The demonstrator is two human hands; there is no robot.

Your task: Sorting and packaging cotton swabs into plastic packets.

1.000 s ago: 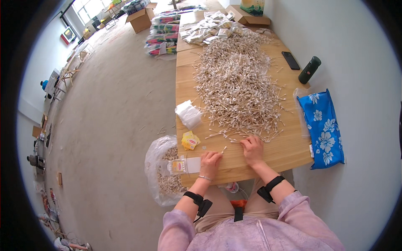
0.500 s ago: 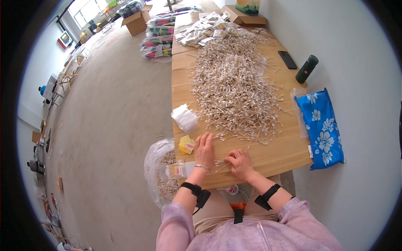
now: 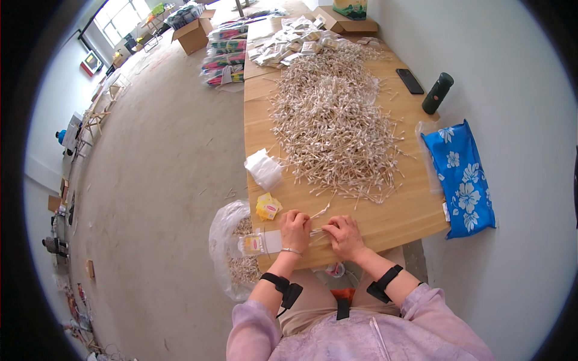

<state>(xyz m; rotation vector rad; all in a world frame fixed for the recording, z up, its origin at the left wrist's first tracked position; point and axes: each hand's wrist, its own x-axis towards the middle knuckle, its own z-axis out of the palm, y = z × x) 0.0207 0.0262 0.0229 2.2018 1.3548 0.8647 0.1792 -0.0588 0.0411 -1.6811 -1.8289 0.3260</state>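
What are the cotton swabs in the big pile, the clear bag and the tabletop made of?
Cotton swabs: probably wooden sticks, since they look tan and dull, with soft-looking white tips, likely cotton.
Clear bag: seemingly thin plastic, because it's see-through and crinkly.
Tabletop: light brown, smooth-looking, maybe wood or wood-look board.

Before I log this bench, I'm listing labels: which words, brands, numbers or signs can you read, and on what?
None is clear enough to quote.
Yellow cards: print too small.
Swab packet: yellow label with a red mark, too small.
Dark green bottle: small reddish mark, too small.
Bag at the top edge: cut off, unreadable.
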